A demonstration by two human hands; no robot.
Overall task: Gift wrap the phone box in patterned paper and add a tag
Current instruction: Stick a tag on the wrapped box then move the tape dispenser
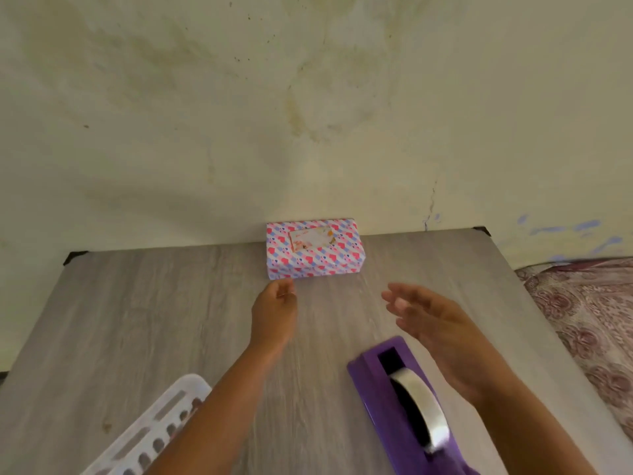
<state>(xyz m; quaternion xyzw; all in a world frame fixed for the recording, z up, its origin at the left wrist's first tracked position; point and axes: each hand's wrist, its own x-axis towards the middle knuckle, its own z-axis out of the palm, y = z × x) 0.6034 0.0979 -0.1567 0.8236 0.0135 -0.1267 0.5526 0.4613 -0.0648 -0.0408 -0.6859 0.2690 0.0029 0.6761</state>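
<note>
Wrapped phone box point(312, 248) with tag point(312, 238) on top: lies at worktop point(137, 320) far edge, against wall. Left hand point(274, 311) loosely curled, empty, just before box; right hand point(442, 329) spread, empty. Purple tape dispenser point(407, 409) near edge, right; white basket point(150, 437) near-left.

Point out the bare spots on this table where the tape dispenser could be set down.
Bare wood lies left of the wrapped box, between the table edge and the left hand; more lies right of the box, beyond the right hand. The near edge is crowded: white basket, both forearms, purple tape dispenser.
</note>
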